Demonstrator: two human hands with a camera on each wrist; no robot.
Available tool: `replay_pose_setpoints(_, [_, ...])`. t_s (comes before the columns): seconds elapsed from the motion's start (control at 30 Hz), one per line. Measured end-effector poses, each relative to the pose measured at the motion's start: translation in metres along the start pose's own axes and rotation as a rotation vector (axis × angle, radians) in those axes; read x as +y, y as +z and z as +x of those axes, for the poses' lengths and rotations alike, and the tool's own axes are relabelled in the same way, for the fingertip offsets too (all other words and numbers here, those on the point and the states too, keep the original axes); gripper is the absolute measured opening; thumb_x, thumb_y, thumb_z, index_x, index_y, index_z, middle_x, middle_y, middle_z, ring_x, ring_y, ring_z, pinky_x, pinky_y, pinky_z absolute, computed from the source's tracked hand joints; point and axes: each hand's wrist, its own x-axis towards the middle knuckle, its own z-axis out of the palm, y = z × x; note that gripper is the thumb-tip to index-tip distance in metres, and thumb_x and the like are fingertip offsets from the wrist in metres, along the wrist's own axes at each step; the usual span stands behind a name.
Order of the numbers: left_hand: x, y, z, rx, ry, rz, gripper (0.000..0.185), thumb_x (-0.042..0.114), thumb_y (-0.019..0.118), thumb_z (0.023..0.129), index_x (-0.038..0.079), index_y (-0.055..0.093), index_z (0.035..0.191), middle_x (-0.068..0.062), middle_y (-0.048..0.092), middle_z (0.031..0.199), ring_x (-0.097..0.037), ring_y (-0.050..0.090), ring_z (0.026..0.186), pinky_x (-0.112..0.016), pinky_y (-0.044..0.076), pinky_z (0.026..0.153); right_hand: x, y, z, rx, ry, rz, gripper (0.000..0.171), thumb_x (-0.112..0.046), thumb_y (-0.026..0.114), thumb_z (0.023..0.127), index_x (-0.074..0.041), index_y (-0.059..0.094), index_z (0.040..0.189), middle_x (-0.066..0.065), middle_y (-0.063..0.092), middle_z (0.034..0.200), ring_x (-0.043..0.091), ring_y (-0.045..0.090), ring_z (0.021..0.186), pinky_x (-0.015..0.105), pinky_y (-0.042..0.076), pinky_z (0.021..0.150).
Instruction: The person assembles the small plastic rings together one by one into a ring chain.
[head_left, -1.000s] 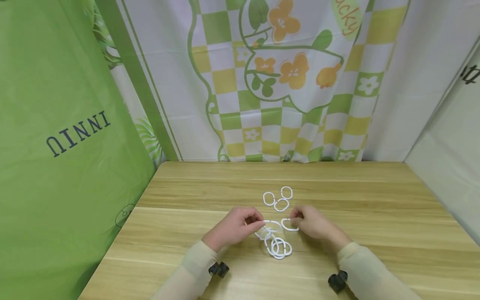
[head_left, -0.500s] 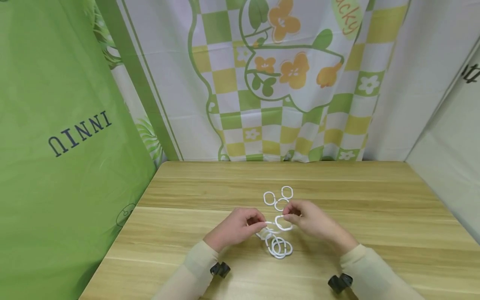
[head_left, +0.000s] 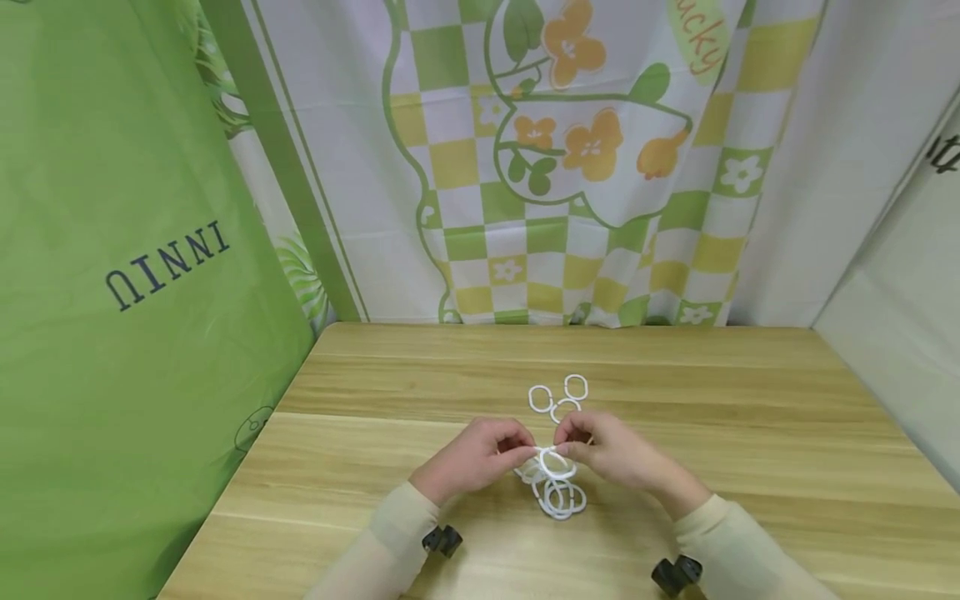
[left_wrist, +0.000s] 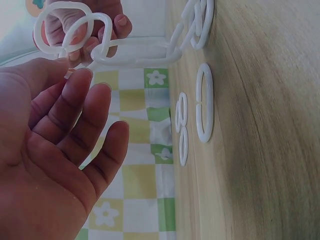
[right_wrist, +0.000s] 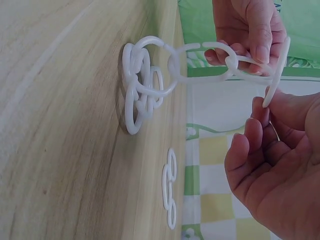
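Note:
A chain of white plastic rings (head_left: 558, 493) lies on the wooden table (head_left: 750, 417), its top link lifted. My left hand (head_left: 495, 454) pinches that end link (right_wrist: 210, 60) between thumb and fingers. My right hand (head_left: 607, 454) pinches a single white ring (right_wrist: 277, 75) and holds it against the end link, just above the table. In the left wrist view the single ring (left_wrist: 62, 27) overlaps the chain's end link (left_wrist: 135, 52). Whether the two are hooked together I cannot tell.
Three loose white rings (head_left: 558, 396) lie just beyond the hands. Patterned curtains (head_left: 562, 167) hang behind the table, and a green sheet (head_left: 112, 292) stands at its left edge. Black wrist mounts (head_left: 442, 540) sit near the front edge.
My right hand has carried the single ring leftward until it meets the chain link in my left hand. The left hand has hardly moved.

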Motion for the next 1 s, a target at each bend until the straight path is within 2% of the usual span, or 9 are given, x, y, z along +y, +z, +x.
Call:
replay_pose_setpoints(0.13, [0.001,-0.001,0.001,-0.002,0.002,0.003,0.011,0.019,0.067,0.103,0.010,0.073,0.100,-0.008,0.073,0.088,-0.001,0.058,0.074,-0.021,0.052,0.069,0.000,0.001,0.000,-0.010,-0.015,0.009,0.004,-0.009,0.067,0.099,-0.004,0.066,0.098,0.000,0.061,0.087,0.014,0.057,0.083,0.027,0.050,0.074])
replay_pose_setpoints(0.37, [0.001,-0.001,0.001,-0.003,0.013,0.021,0.011,0.018,0.067,0.102,0.010,0.073,0.099,-0.009,0.073,0.089,-0.001,0.058,0.075,-0.021,0.052,0.070,0.000,0.002,0.001,-0.012,-0.018,-0.018,0.003,-0.010,0.068,0.098,-0.008,0.066,0.097,-0.001,0.061,0.088,0.014,0.056,0.084,0.027,0.050,0.076])
replay_pose_setpoints(0.6, [-0.001,0.000,-0.001,-0.012,-0.012,0.009,0.011,0.019,0.068,0.102,0.010,0.073,0.099,-0.007,0.072,0.088,-0.001,0.058,0.073,-0.021,0.052,0.068,0.003,0.006,0.000,-0.032,-0.012,0.009,0.004,-0.010,0.068,0.098,-0.006,0.067,0.097,0.000,0.062,0.089,0.014,0.057,0.084,0.027,0.050,0.075])
replay_pose_setpoints(0.83, [-0.001,0.001,-0.001,0.001,0.010,0.017,0.012,0.020,0.066,0.103,0.010,0.072,0.100,-0.006,0.072,0.089,-0.001,0.058,0.076,-0.021,0.052,0.070,0.004,0.010,0.000,-0.039,-0.022,0.015,0.001,-0.001,0.067,0.095,0.000,0.067,0.095,0.007,0.064,0.086,0.009,0.057,0.078,0.025,0.049,0.071])
replay_pose_setpoints(1.0, [-0.001,-0.001,-0.001,0.003,0.003,0.019,0.012,0.021,0.066,0.103,0.012,0.072,0.099,-0.001,0.070,0.086,-0.001,0.057,0.076,-0.021,0.051,0.070,0.005,0.012,0.000,0.009,-0.006,-0.010,0.005,0.000,0.065,0.096,-0.004,0.067,0.098,0.007,0.065,0.089,0.010,0.057,0.080,0.026,0.050,0.072])
